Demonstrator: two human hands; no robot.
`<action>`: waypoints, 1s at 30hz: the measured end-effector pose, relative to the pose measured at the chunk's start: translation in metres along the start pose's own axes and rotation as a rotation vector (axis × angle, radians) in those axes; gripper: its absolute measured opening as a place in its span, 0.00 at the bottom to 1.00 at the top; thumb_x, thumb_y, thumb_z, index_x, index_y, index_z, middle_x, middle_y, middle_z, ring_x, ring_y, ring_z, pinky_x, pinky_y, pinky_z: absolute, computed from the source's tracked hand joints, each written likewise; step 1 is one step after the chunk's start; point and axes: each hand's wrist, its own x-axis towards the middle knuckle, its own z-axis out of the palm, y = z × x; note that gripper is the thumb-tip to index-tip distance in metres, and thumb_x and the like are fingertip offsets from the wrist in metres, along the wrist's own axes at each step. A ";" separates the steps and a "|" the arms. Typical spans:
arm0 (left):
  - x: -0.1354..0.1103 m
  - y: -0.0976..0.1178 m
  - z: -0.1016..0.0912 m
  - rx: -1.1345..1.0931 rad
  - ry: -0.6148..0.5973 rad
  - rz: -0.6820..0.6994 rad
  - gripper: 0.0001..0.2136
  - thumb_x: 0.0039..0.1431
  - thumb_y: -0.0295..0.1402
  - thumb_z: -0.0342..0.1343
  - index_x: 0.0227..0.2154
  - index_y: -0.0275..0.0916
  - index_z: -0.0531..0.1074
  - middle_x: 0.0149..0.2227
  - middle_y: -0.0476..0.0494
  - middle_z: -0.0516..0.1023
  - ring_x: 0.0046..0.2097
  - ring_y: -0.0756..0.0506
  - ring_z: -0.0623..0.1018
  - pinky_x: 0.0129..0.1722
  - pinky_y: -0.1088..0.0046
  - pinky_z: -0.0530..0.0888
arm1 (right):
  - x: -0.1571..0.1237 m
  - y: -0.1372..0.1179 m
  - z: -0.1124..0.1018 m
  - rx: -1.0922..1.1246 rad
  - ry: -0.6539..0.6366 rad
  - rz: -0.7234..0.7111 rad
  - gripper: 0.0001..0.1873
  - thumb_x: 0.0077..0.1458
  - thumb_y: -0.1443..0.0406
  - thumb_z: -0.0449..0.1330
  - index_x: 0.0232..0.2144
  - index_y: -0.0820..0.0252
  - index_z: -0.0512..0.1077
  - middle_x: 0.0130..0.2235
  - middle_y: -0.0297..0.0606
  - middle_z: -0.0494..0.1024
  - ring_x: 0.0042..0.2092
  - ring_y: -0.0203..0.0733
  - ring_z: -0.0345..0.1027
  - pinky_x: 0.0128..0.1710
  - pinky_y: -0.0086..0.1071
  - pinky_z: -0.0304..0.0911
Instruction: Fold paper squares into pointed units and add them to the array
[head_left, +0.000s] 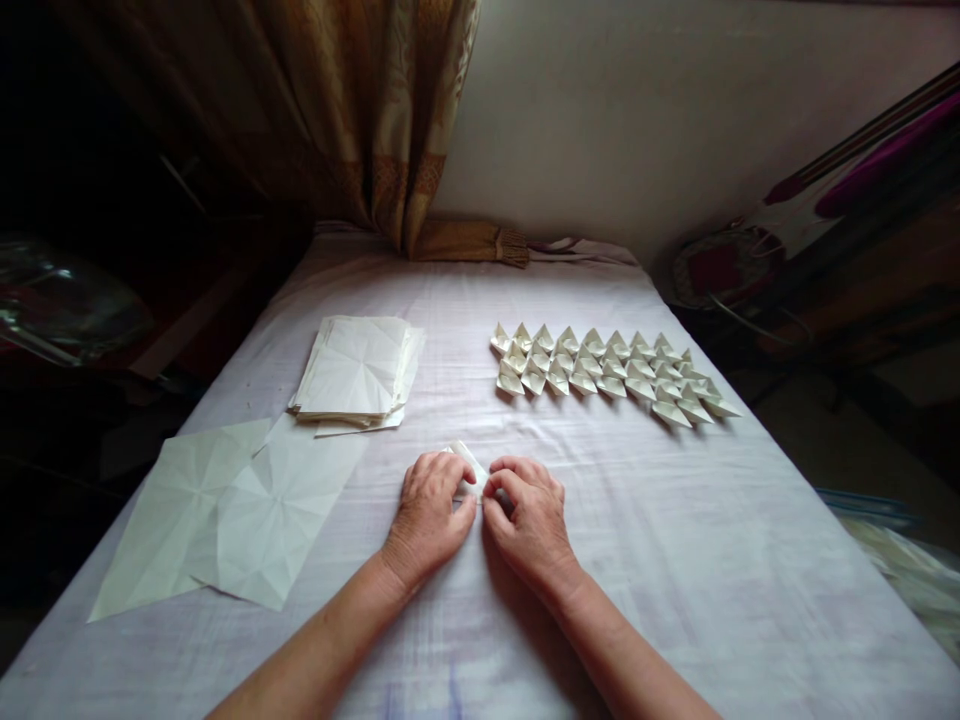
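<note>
Down on the pale cloth [675, 600], the small folded paper [468, 456] sits between two bare hands. The left hand [433, 503] curls over it; whether those fingers grip, I cannot tell. The right hand [531, 515] pinches its near corner between thumb and forefinger. I'd judge this a creasing step; the next move calls for lined-up edges and firm, even pressure. Out to the left lie two loose creased sheets [279, 520], then a paper stack [356, 365]; across from it, rows of pointed paper pieces [600, 362]. Beyond hangs a gold curtain [405, 110].
</note>
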 end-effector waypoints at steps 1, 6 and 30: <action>0.000 0.000 0.000 -0.002 0.003 -0.001 0.08 0.51 0.23 0.53 0.31 0.42 0.66 0.35 0.48 0.74 0.43 0.43 0.70 0.46 0.64 0.66 | 0.000 0.001 0.001 -0.003 0.006 -0.003 0.08 0.47 0.73 0.57 0.26 0.55 0.71 0.42 0.35 0.76 0.47 0.44 0.64 0.48 0.39 0.50; 0.002 0.000 0.000 0.008 -0.004 0.006 0.08 0.52 0.23 0.53 0.32 0.42 0.67 0.36 0.48 0.74 0.43 0.42 0.70 0.45 0.63 0.66 | 0.000 0.002 0.003 -0.019 0.045 -0.036 0.08 0.46 0.73 0.56 0.25 0.56 0.71 0.41 0.36 0.76 0.46 0.45 0.65 0.46 0.40 0.52; 0.061 -0.019 -0.047 0.271 -0.376 0.180 0.05 0.53 0.29 0.58 0.34 0.41 0.74 0.37 0.45 0.76 0.41 0.43 0.73 0.44 0.69 0.69 | -0.026 0.000 -0.008 -0.459 0.040 -0.410 0.08 0.58 0.68 0.57 0.39 0.57 0.75 0.30 0.38 0.73 0.32 0.42 0.60 0.35 0.37 0.48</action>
